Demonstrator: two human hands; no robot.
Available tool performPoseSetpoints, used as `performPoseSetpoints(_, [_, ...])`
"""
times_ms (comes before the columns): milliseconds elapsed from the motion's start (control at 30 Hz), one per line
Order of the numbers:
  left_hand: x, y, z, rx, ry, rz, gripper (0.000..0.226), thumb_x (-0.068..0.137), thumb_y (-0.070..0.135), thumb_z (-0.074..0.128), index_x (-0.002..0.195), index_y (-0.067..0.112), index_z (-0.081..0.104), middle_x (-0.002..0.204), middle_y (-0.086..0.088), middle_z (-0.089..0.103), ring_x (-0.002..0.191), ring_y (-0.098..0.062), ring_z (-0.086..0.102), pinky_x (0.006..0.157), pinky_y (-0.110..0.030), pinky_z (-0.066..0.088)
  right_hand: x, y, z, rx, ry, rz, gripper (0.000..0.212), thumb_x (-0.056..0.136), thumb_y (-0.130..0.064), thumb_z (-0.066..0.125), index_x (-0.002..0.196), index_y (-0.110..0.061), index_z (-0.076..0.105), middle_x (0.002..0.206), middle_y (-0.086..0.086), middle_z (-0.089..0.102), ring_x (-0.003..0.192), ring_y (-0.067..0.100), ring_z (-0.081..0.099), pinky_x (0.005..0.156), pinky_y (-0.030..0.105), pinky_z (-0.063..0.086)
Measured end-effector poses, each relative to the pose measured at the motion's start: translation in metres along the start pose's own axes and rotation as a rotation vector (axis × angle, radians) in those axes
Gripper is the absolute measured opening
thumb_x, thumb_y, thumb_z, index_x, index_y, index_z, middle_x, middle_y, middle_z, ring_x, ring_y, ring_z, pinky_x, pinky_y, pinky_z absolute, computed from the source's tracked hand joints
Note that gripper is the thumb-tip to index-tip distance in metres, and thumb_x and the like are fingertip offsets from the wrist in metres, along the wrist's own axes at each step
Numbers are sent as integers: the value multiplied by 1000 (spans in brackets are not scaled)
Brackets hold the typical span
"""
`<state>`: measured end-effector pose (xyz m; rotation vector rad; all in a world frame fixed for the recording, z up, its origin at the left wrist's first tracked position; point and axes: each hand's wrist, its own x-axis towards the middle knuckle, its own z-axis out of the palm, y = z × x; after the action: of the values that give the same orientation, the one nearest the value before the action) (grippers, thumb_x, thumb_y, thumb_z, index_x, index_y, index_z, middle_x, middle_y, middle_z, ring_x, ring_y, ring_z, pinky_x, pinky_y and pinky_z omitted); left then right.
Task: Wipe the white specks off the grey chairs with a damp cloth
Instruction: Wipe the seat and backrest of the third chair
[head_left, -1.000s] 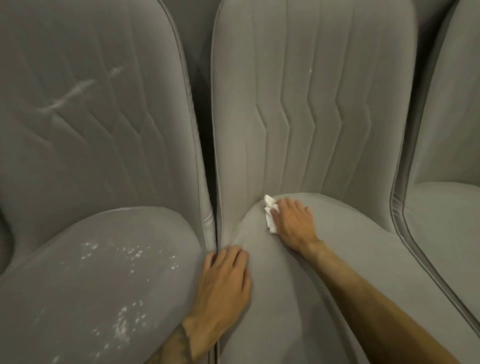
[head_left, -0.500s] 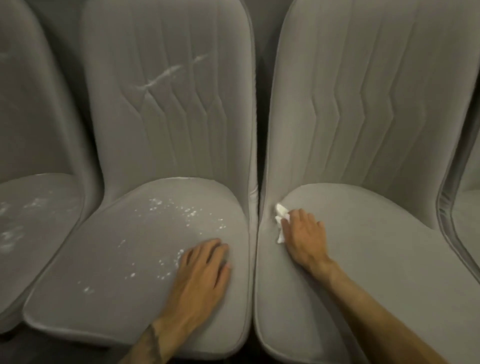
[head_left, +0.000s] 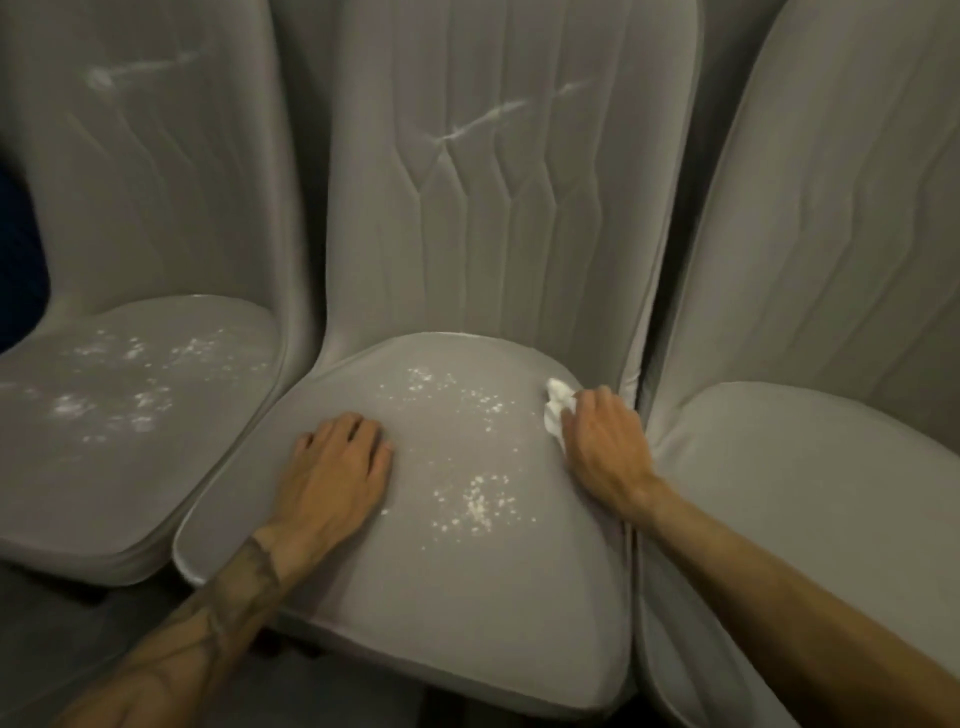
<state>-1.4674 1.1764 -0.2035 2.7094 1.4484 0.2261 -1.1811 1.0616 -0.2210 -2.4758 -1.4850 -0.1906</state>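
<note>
Three grey upholstered chairs stand side by side. The middle chair's seat carries white specks near its centre and more specks towards the back. A white streak crosses its backrest. My right hand holds a crumpled white cloth against the seat's back right corner. My left hand rests flat on the left part of the same seat, fingers spread. The left chair's seat is also dusted with white specks, and its backrest has a streak.
The right chair's seat shows no specks. Narrow gaps separate the chairs. A dark floor lies below the seat fronts, and a dark blue shape sits at the far left edge.
The view has swung left from the clean chair to the speckled one. My right hand with the cloth has crossed the gap onto the speckled seat. My left hand has slid further left on it.
</note>
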Motion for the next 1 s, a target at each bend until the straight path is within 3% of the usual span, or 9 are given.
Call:
performPoseSetpoints(100, [12, -8, 2, -49, 21, 28, 30, 109, 34, 41, 109, 16, 65, 114, -6, 63, 105, -30, 56, 94, -45, 43, 4, -36, 6, 77, -7, 10, 31, 106, -25, 34, 110, -3, 55, 110, 20, 57, 96, 39, 54, 85, 48, 41])
performPoseSetpoints(267, [23, -19, -4, -79, -7, 94, 26, 109, 33, 47, 111, 18, 67, 115, -5, 64, 106, -31, 58, 95, -45, 44, -16, -76, 10, 178, -123, -351, 49, 104, -47, 22, 112, -11, 54, 107, 11, 55, 94, 32, 51, 84, 45, 41])
performPoseSetpoints(333, [26, -25, -7, -95, -5, 130, 24, 109, 32, 49, 112, 19, 69, 113, -3, 65, 105, -29, 60, 94, -44, 46, 4, -53, 4, 143, -90, -296, 64, 101, -56, 13, 113, -10, 56, 108, 12, 57, 97, 34, 53, 85, 46, 41])
performPoseSetpoints(433, [31, -31, -5, -134, 15, 157, 19, 107, 27, 55, 109, 17, 70, 108, -1, 65, 99, -26, 61, 92, -45, 47, 41, -25, 11, 46, -58, -12, 41, 107, -39, 25, 121, -10, 51, 118, 11, 54, 106, 34, 53, 89, 45, 42])
performPoseSetpoints(500, [35, -32, -3, -168, 26, 150, 13, 105, 23, 59, 106, 16, 70, 104, 0, 64, 94, -25, 61, 88, -46, 49, 46, -39, 20, 56, -46, 15, 36, 108, -34, 28, 124, -11, 50, 119, 11, 53, 105, 32, 52, 89, 45, 42])
performPoseSetpoints(600, [45, -33, 0, -190, 18, 154, 15, 106, 27, 58, 101, 17, 68, 100, 2, 59, 89, -23, 58, 84, -47, 49, 22, -74, 28, 252, -28, -201, 33, 106, -38, 42, 108, -11, 59, 101, 11, 56, 88, 32, 52, 77, 44, 43])
performPoseSetpoints(700, [61, -40, -4, -170, -30, 199, 36, 104, 46, 41, 100, 20, 65, 100, 4, 55, 89, -22, 56, 83, -45, 48, 18, -66, 21, 228, -71, -394, 50, 107, -48, 27, 107, -11, 61, 98, 9, 58, 86, 31, 52, 74, 43, 41])
performPoseSetpoints(900, [96, -81, 0, -94, -4, 317, 35, 107, 46, 35, 110, 25, 63, 111, 5, 56, 99, -21, 55, 89, -46, 47, 85, -51, 30, 27, -64, 91, 38, 107, -35, 27, 125, -10, 50, 122, 13, 54, 109, 35, 51, 90, 45, 38])
performPoseSetpoints(1000, [117, -106, 7, -16, 42, 447, 37, 109, 45, 32, 110, 25, 62, 108, 5, 56, 96, -19, 53, 85, -38, 41, 84, -90, 43, 124, -27, -19, 40, 106, -40, 34, 116, -7, 54, 114, 18, 56, 103, 38, 52, 88, 48, 40])
